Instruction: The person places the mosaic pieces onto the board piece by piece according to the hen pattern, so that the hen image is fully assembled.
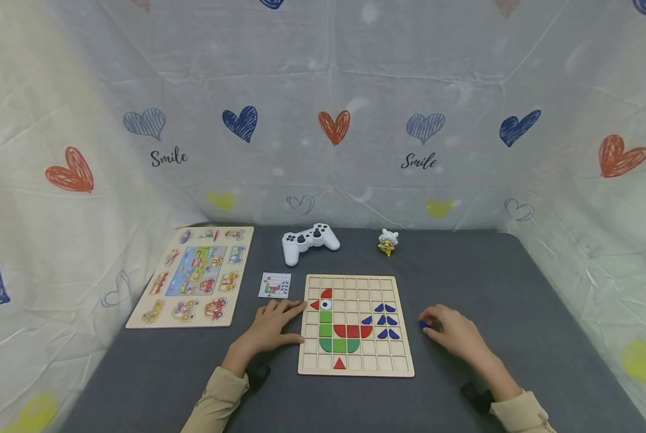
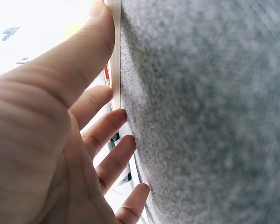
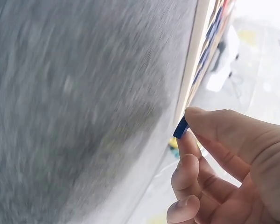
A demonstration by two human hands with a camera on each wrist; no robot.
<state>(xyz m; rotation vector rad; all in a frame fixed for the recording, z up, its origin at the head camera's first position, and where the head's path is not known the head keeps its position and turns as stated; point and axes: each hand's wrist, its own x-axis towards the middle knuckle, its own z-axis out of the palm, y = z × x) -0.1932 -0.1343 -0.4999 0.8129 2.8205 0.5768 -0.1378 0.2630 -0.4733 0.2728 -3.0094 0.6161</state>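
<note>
A wooden grid board (image 1: 377, 364) lies on the dark table, with red, green and blue pieces forming a bird shape on it. Several blue pieces (image 1: 389, 320) sit in its right-hand squares. My left hand (image 1: 271, 328) rests at the board's left edge, fingers spread, with thumb and index fingertip right at the rim. To the right of the board, my right hand (image 1: 453, 332) pinches a small blue piece (image 3: 181, 127) between thumb and index finger. In the right wrist view the other fingers are loosely curled below it.
A small pattern card (image 1: 274, 285) lies behind my left hand. Farther left is a wooden picture puzzle (image 1: 193, 278) with vehicles. A white game controller (image 1: 309, 242) and a small figurine (image 1: 388, 242) stand at the back, before a heart-printed curtain (image 1: 334, 180).
</note>
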